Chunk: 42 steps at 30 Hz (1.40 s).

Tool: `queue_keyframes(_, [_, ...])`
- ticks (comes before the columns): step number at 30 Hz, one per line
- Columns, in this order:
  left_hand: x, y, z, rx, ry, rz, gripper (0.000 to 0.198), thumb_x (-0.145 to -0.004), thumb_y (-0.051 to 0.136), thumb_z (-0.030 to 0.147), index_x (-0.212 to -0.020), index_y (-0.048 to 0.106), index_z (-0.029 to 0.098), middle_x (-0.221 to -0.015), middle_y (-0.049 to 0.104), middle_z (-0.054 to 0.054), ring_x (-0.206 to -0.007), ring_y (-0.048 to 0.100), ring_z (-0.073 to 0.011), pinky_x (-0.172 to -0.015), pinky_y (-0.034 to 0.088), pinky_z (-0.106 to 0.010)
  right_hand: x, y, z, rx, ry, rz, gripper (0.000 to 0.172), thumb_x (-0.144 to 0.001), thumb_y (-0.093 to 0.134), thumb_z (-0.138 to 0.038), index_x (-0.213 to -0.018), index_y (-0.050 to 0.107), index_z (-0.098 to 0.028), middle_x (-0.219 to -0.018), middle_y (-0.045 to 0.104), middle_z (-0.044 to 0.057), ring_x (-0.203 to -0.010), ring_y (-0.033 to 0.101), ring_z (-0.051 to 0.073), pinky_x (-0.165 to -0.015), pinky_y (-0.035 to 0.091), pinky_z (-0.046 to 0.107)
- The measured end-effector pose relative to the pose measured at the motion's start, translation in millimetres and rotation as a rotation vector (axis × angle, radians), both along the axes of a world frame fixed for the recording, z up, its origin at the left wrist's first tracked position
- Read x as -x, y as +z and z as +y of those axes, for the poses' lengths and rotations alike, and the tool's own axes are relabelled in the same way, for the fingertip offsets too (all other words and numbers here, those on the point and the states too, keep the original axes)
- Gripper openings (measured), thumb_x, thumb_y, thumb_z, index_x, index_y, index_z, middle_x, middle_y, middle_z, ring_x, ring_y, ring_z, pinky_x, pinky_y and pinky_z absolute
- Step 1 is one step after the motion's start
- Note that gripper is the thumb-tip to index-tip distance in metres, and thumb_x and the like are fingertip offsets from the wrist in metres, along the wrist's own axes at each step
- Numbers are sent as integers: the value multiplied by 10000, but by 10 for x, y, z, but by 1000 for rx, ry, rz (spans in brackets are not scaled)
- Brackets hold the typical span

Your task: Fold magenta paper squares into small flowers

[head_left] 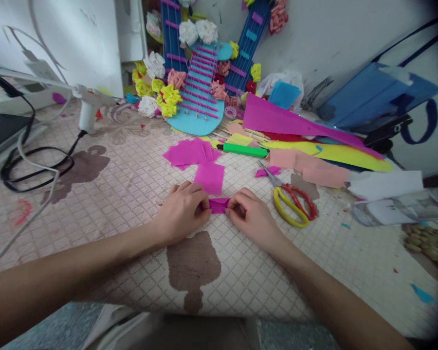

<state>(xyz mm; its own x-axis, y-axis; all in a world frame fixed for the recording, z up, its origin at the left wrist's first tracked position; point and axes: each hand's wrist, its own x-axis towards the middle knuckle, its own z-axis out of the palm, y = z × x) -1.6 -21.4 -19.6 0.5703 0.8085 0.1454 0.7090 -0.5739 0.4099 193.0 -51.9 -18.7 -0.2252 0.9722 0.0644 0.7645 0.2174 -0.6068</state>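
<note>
A small folded strip of magenta paper (219,205) lies low over the table, stretched between both hands. My left hand (186,206) pinches its left end with thumb and fingers, and my right hand (250,214) pinches the right end. Creases run lengthwise along the strip. Just beyond it sits a flat magenta square (209,178), with a pile of magenta paper pieces (186,153) behind. Another folded magenta piece (268,171) lies near the tips of the scissors (292,201), whose yellow and red handles are right of my right hand.
A green marker (244,149) and peach paper pieces (324,174) lie farther back. At left stand a white glue gun (87,109) and looping cables (40,167). Decorated blue boards (200,87) with paper flowers lean at the wall. A clear bottle (397,209) lies at right.
</note>
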Motion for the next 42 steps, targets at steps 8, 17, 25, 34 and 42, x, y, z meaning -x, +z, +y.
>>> queue_keyframes(8, [-2, 2, -6, 6, 11, -23, 56, -768, 561, 162, -718, 581, 173, -822, 584, -24, -867, 521, -221, -742, 350, -354, -28, 23, -14, 25, 4, 13, 131, -779, 569, -68, -736, 529, -185, -811, 493, -5, -690, 475, 119, -617, 353, 256])
queue_keyframes(17, [18, -10, 10, 56, -21, -109, 107, -794, 563, 146, -821, 641, 214, -873, 607, -14, -909, 523, -216, -774, 340, -359, -25, 21, -15, 24, 43, 17, 129, -812, 525, -74, -802, 557, -198, -879, 539, 7, -766, 532, 132, -665, 380, 263])
queue_keyframes(25, [-42, -3, -25, -3, 9, -63, 130, -834, 594, 306, -796, 629, 186, -863, 622, -41, -893, 530, -238, -758, 344, -375, 86, -4, -38, -79, -55, -94, 59, -808, 584, -217, -769, 544, -200, -836, 558, 11, -720, 539, 147, -621, 370, 276])
queue_keyframes(34, [-14, -93, -26, -15, 69, -143, 155, -778, 600, 159, -906, 514, 173, -865, 605, -26, -853, 544, -212, -738, 361, -352, -23, -4, -13, 5, -2, 4, 132, -787, 544, -74, -821, 522, -200, -861, 560, 3, -736, 527, 132, -638, 382, 262])
queue_keyframes(42, [15, -30, -30, 25, -18, -108, 141, -847, 542, 178, -930, 641, 233, -931, 594, -33, -921, 524, -219, -762, 343, -355, -85, 29, -41, -36, 106, -11, 223, -844, 499, -96, -1002, 577, -232, -1011, 552, 46, -834, 562, 159, -665, 437, 275])
